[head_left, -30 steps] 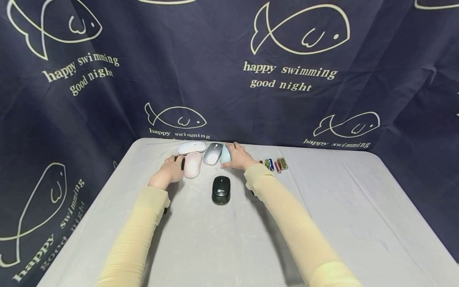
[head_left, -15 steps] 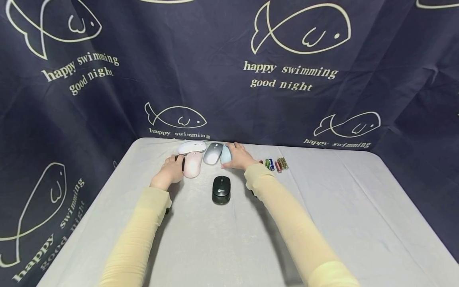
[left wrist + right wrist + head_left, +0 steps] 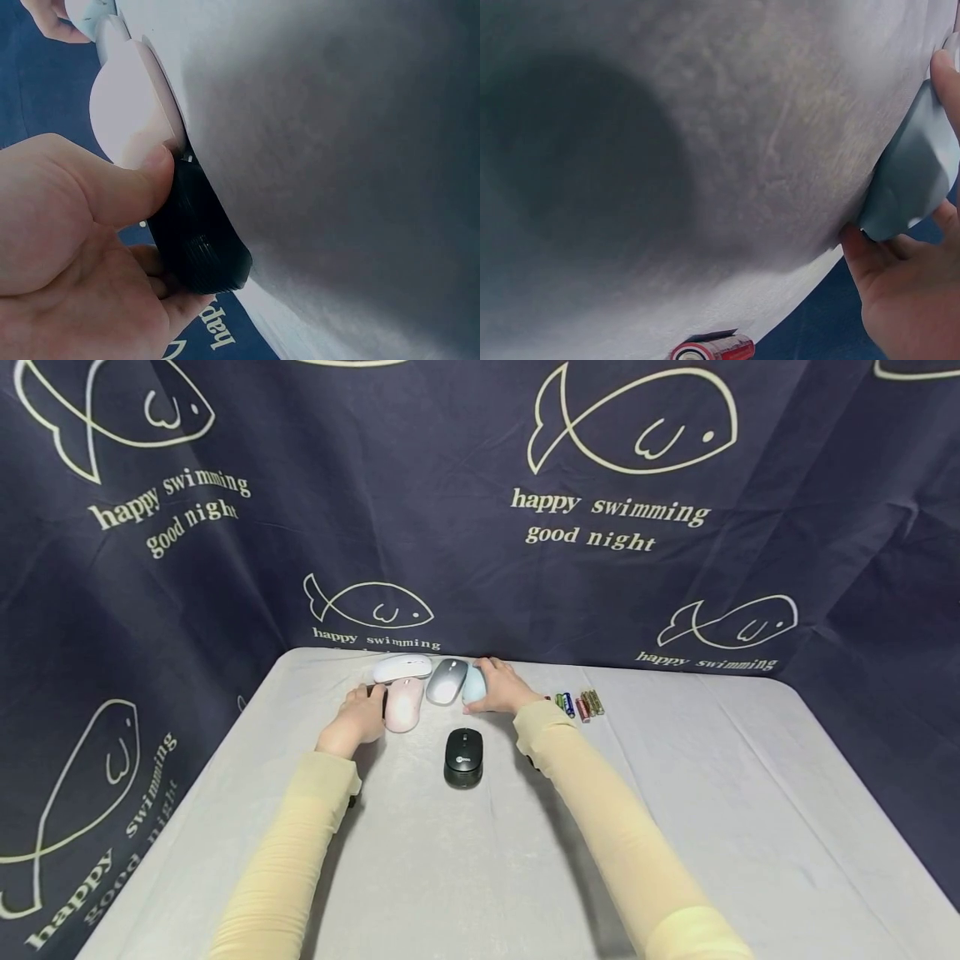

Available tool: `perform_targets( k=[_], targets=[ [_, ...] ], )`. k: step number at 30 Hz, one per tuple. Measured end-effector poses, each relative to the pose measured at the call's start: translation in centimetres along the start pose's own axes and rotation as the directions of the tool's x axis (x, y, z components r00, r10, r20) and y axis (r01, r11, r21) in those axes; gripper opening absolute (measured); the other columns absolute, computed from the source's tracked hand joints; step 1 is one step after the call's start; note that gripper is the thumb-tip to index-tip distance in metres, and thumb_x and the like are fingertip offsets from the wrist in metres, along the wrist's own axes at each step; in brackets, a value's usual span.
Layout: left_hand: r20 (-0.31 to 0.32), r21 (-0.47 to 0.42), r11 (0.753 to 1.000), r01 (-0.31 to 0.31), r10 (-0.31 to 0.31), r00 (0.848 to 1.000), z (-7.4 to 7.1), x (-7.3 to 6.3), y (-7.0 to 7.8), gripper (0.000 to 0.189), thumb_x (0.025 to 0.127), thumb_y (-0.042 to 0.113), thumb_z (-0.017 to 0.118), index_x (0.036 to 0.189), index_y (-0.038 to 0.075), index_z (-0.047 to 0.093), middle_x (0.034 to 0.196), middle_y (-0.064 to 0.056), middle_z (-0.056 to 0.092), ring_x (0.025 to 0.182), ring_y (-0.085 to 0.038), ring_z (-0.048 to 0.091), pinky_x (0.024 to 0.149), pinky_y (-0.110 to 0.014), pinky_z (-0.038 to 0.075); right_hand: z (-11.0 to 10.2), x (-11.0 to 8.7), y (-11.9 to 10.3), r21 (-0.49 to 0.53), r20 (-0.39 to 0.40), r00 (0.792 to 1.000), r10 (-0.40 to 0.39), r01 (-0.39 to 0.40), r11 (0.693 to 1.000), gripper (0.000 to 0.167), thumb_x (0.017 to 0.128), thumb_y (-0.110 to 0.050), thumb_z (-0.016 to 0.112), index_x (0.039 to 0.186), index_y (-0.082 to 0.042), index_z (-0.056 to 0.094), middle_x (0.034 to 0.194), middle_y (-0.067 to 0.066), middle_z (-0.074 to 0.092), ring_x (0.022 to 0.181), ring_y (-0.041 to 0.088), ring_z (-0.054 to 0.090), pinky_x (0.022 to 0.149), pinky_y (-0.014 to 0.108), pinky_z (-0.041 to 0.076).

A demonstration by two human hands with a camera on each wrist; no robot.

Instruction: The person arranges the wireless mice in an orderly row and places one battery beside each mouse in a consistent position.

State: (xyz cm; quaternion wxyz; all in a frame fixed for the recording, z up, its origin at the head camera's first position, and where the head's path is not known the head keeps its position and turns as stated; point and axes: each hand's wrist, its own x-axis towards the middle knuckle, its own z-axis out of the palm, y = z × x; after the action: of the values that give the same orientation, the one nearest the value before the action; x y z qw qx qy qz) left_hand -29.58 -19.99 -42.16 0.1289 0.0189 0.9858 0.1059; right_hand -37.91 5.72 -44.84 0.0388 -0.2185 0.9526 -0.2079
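Note:
My left hand grips a black computer mouse, thumb on the near side and fingers curled behind it. That mouse sits against a pale pink mouse; in the head view my hand covers most of it. My right hand holds a light blue mouse between thumb and fingers at its two ends. A silver-grey mouse lies beside the blue one. Behind the pink mouse is a white mouse, turned sideways. Closer to me, between my forearms, stands a separate black mouse with a small logo.
Several small batteries in mixed colours lie right of my right hand, some partly hidden by it. A pale cloth covers the table. A dark blue curtain with fish drawings hangs right behind the table's far edge.

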Motion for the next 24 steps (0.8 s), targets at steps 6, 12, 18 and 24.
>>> perform_targets(
  k=[6, 12, 18, 24],
  targets=[
    [0.0, 0.0, 1.0, 0.003, -0.003, 1.0, 0.1, 0.2, 0.0, 0.062, 0.093, 0.013, 0.046, 0.147, -0.001, 0.019, 0.147, -0.038, 0.012, 0.137, -0.05, 0.014, 0.111, -0.057, 0.021, -0.1, -0.2, 0.0, 0.015, 0.031, 0.999, 0.012, -0.013, 1.0, 0.095, 0.064, -0.043, 0.083, 0.141, -0.013, 0.036, 0.138, 0.017, 0.038, 0.126, 0.033, 0.038, 0.102, 0.044, 0.039],
    [0.015, 0.002, 1.0, 0.012, -0.012, 1.0, 0.2, 0.3, -0.2, 0.062, 0.094, 0.013, 0.046, 0.147, -0.001, 0.017, 0.147, -0.038, 0.011, 0.137, -0.05, 0.013, 0.111, -0.057, 0.02, -0.1, -0.4, 0.1, 0.003, 0.056, 0.998, 0.004, -0.005, 1.0, 0.094, 0.064, -0.045, 0.083, 0.143, -0.02, 0.037, 0.142, 0.019, 0.032, 0.128, 0.034, 0.035, 0.099, 0.046, 0.041],
    [0.01, 0.003, 1.0, 0.001, -0.001, 1.0, 0.1, 0.3, -0.1, 0.063, 0.093, 0.012, 0.047, 0.147, -0.002, 0.017, 0.146, -0.039, 0.012, 0.136, -0.052, 0.015, 0.11, -0.057, 0.021, -0.2, -0.7, 0.1, -0.021, 0.037, 0.999, -0.001, 0.001, 1.0, 0.092, 0.063, -0.047, 0.082, 0.141, -0.021, 0.042, 0.137, 0.018, 0.037, 0.122, 0.032, 0.038, 0.096, 0.044, 0.043],
    [0.011, 0.009, 1.0, -0.002, 0.001, 1.0, 0.1, 0.4, -0.1, 0.063, 0.093, 0.014, 0.048, 0.147, -0.002, 0.019, 0.146, -0.039, 0.014, 0.136, -0.051, 0.016, 0.11, -0.057, 0.022, -0.5, -1.1, 0.0, -0.035, 0.025, 1.0, 0.001, 0.0, 0.999, 0.091, 0.063, -0.047, 0.082, 0.141, -0.022, 0.042, 0.133, 0.018, 0.038, 0.116, 0.031, 0.041, 0.09, 0.044, 0.046]
  ],
)
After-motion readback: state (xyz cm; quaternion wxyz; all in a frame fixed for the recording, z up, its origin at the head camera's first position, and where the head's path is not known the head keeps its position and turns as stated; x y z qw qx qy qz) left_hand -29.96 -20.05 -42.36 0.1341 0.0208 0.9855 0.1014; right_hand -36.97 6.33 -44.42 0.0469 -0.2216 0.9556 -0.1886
